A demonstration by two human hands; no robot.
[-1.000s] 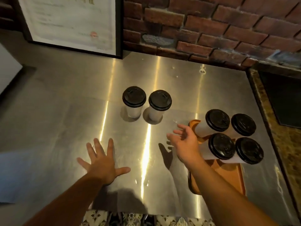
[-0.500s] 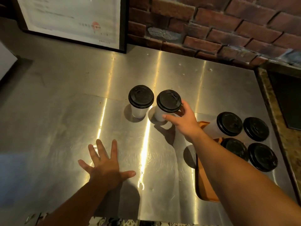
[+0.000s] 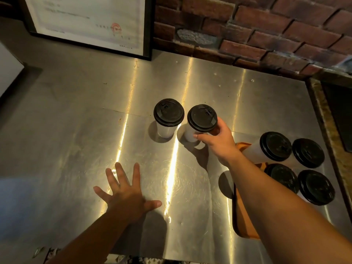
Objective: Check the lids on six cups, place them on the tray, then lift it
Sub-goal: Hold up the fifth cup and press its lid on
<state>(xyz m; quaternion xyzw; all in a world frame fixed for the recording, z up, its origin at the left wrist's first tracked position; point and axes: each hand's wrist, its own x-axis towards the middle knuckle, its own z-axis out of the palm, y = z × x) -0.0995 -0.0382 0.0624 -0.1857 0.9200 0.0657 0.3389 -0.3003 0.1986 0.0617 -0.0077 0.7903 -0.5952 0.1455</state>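
Two white cups with black lids stand in the middle of the steel counter. My right hand (image 3: 219,141) grips the right one (image 3: 202,118) around its side, just under the lid. The left cup (image 3: 168,112) stands free beside it, almost touching. Several more lidded cups (image 3: 276,146) stand on the orange tray (image 3: 245,225) at the right; my right forearm hides part of the tray. My left hand (image 3: 126,193) rests flat on the counter with its fingers spread, holding nothing.
A brick wall (image 3: 247,25) runs along the back, with a black-framed document (image 3: 91,21) leaning at the back left. A dark stone ledge (image 3: 331,130) borders the counter on the right. The steel counter (image 3: 76,140) stretches bare to the left.
My right hand has reached forward from near the tray to the right cup and closed around it. My left hand stays flat on the counter.
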